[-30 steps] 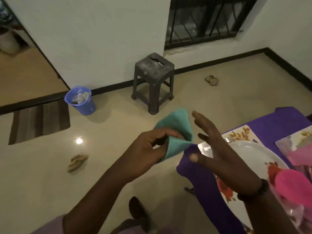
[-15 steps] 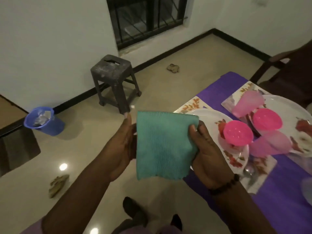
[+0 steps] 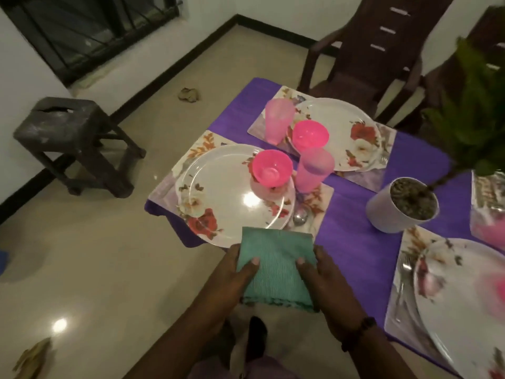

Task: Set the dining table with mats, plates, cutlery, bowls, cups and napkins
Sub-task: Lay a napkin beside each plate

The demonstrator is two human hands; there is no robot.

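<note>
A folded teal napkin (image 3: 276,269) is held between both hands at the near edge of the table. My left hand (image 3: 232,280) pinches its left side and my right hand (image 3: 330,283) pinches its right side, thumbs on top. Just beyond it lies a white floral plate (image 3: 218,192) on a floral mat (image 3: 322,198), with a pink bowl (image 3: 270,168), a pink cup (image 3: 313,170) and a spoon (image 3: 300,217). A second setting behind has a plate (image 3: 347,132), a pink bowl (image 3: 310,135) and a pink cup (image 3: 278,120). A third plate (image 3: 461,305) lies at the right.
A purple cloth (image 3: 352,236) covers the table. A potted plant (image 3: 401,206) stands near the table's middle. Dark chairs (image 3: 377,50) stand behind the table. A dark stool (image 3: 73,140) stands on the floor at left, with scraps lying on the tiles.
The view has swung right over the table. Both hands have carried the napkin down and right to the table's near edge, by the nearest plate.
</note>
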